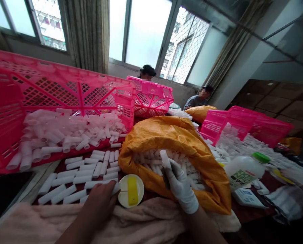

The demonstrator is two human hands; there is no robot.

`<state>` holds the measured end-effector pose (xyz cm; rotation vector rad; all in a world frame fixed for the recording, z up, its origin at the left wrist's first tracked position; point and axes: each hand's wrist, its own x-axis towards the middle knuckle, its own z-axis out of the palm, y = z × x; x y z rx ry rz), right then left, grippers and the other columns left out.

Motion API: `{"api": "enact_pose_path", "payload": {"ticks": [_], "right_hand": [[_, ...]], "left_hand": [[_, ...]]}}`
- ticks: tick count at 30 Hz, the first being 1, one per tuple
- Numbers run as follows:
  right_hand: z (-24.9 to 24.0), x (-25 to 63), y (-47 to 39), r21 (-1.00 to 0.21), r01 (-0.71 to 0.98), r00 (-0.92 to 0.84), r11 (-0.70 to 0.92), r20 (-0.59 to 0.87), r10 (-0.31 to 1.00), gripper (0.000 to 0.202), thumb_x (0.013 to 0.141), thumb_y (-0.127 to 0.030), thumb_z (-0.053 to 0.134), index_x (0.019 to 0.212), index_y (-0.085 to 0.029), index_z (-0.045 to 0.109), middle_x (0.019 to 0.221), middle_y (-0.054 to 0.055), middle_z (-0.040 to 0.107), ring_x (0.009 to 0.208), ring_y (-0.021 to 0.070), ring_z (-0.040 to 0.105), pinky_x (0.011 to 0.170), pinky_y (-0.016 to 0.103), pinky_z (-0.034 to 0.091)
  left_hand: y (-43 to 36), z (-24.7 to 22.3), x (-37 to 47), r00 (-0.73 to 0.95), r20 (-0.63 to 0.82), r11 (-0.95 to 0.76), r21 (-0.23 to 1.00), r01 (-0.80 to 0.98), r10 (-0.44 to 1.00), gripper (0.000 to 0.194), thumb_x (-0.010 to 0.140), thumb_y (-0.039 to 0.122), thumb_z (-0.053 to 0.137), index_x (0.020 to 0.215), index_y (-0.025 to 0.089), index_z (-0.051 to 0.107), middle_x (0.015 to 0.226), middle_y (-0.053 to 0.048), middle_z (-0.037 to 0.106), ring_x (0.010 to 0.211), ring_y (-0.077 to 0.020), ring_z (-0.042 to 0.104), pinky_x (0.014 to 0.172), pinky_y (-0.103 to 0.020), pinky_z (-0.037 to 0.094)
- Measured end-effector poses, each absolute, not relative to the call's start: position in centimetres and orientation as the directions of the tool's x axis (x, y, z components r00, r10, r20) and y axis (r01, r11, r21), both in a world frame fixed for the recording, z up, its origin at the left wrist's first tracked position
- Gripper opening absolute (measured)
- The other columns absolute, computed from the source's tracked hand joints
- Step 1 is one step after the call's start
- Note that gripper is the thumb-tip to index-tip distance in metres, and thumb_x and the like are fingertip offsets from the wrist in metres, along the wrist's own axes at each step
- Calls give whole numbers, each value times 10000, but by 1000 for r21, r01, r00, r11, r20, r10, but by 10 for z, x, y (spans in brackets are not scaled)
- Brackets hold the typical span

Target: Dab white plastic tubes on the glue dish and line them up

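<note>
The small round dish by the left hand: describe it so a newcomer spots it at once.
Start at the big orange sack in the middle. At its lower left edge, beside the left hand, sits the small round dish. Unlike the white tubes lying around it, it is flat, cream-coloured and holds a yellow strip.

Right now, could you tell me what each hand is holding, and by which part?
The gloved right hand holds a white tube by its lower end. The bare left hand rests on laid-out tubes, gripping nothing visibly.

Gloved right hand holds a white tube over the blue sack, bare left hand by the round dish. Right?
Not quite. The head view shows the sack is orange, not blue. The rest stands: the gloved right hand holds a white tube over it, and the bare left hand is by the round dish.
</note>
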<state>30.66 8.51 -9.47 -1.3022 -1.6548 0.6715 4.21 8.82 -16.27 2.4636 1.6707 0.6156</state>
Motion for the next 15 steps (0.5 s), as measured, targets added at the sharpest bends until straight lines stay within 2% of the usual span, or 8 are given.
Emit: {"api": "enact_pose_path", "payload": {"ticks": [2,4,7,12,15], "right_hand": [[-92,296,81,-837,459,-201,298,229,953,271,877,-302,409,1126,-217,469,758,-9,569,608,112,540,566,237,477],[-93,285,80,-770,532,-314,351,205,927,227,849,-250,457,1067,-209,504,883,11,589,770,136,564,718,268,480],[-99,278,90,-608,652,-421,453,206,883,300,848,-232,460,1147,-212,473,1044,48,590,940,173,553,858,321,439],[-114,275,114,-242,775,-566,583,144,812,345,870,-220,417,1210,-184,462,1064,96,600,940,196,564,813,320,453],[-119,275,117,-143,750,-634,646,123,763,337,894,-190,359,1211,-226,468,1082,70,597,952,177,557,822,314,443]], "left_hand": [[88,-160,43,326,269,-401,302,865,906,190,838,300,391,863,172,529,739,-55,638,720,-212,580,723,-361,399],[88,-160,44,335,270,-411,312,857,903,168,838,279,389,857,173,519,750,-53,636,730,-207,577,731,-366,390],[88,-162,43,344,285,-427,317,847,895,152,835,266,399,877,169,509,770,-54,636,750,-206,575,746,-377,376],[87,-161,44,331,294,-417,304,857,897,128,836,233,405,896,168,498,797,-58,634,755,-200,569,749,-374,361],[86,-157,46,329,270,-401,283,871,905,95,822,208,422,861,169,499,777,-48,623,765,-208,568,736,-367,357]]}}
